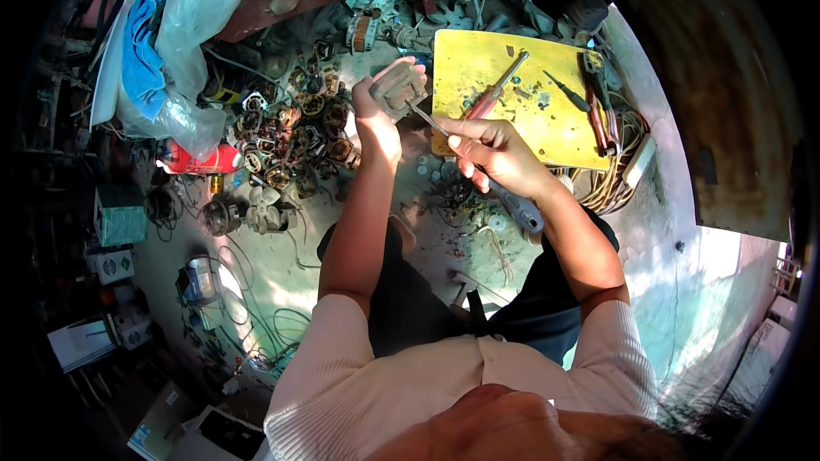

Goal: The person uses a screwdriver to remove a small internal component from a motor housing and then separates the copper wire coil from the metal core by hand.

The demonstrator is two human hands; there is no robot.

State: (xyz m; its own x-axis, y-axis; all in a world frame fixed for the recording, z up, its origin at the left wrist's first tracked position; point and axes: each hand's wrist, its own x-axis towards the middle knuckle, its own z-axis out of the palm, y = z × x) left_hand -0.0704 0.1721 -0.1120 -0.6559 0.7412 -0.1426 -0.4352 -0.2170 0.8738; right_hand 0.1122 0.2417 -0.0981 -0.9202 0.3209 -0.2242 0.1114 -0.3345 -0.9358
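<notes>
My left hand is raised ahead of me, its fingers around a squarish, dull grey-brown metal part with a raised rim. The part looks like a motor end cover, though I cannot be sure. In my right hand is a screwdriver with a dark grey handle. Its thin shaft slants up and left to the metal part, with the tip at or against the lower right edge. Just beyond my right hand lies a yellow board, bearing a red-handled tool, a small dark screwdriver and pliers.
Several copper-wound motor coils lie heaped on the floor left of my hands. Fan motors, a red cylinder and plastic bags are farther left. Coiled cables edge the board. Loose wires trail near my left side.
</notes>
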